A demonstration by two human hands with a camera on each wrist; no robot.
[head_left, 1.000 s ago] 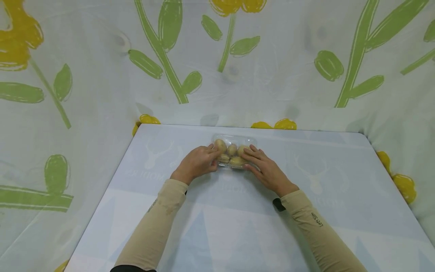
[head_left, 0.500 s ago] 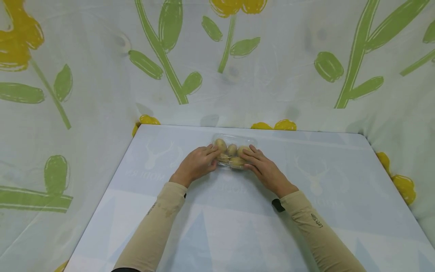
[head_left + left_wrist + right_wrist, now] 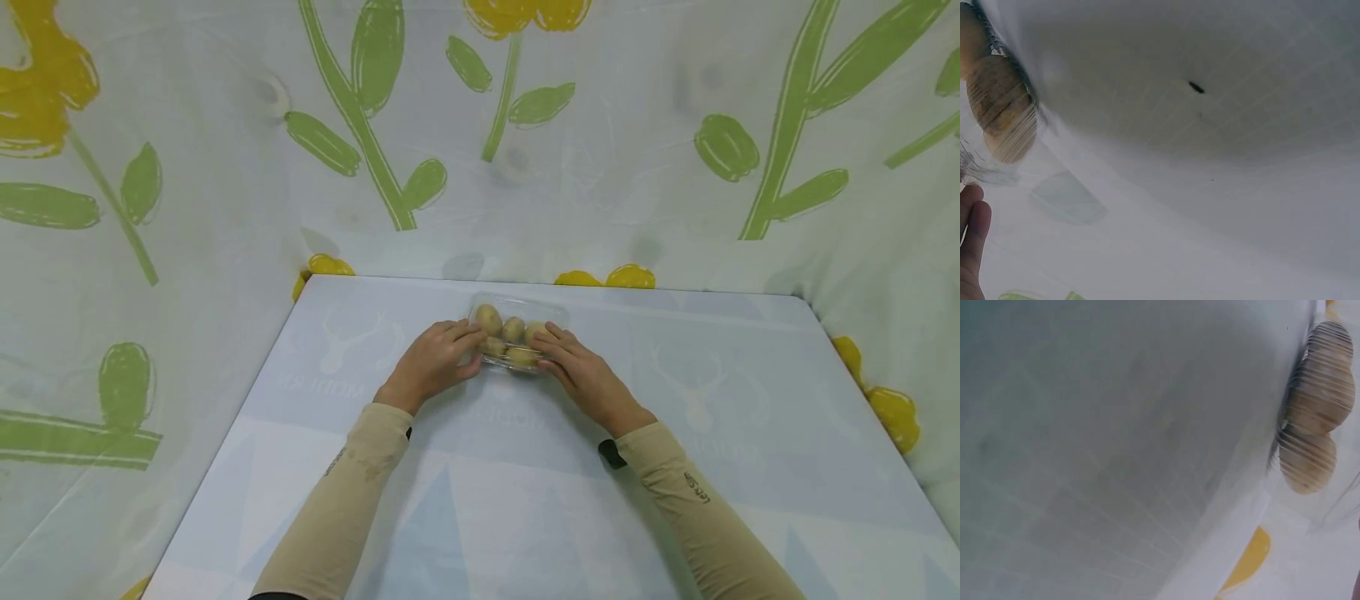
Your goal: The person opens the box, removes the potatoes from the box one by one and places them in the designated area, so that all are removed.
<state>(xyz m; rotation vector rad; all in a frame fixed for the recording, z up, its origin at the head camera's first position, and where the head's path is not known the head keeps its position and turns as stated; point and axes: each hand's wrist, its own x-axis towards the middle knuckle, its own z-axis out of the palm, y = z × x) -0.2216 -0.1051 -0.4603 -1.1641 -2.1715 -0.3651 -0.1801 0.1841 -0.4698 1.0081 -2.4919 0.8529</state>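
Note:
Near the far side of the table, in the head view, a clear plastic box [image 3: 517, 302] holds several potatoes [image 3: 488, 319]. My left hand [image 3: 433, 360] grips its left front corner, fingers over the top and thumb at the front. On the opposite end, my right hand [image 3: 588, 377] holds the box the same way, its fingers partly hiding a potato. Through the ribbed plastic wall, the left wrist view shows potatoes [image 3: 1000, 103] close to my fingers [image 3: 977, 228]. Potatoes [image 3: 1321, 400] also show through the wall in the right wrist view, where that hand is almost wholly out of frame.
A pale table [image 3: 480, 517] with faint deer and triangle prints extends under both forearms. Its back edge meets a white curtain [image 3: 600, 192] with green leaves and yellow flowers, which also hangs along both sides.
Both hands keep their places on the plastic box, with only slight shifts of the fingers. The box and the potatoes stay nearly where they were.

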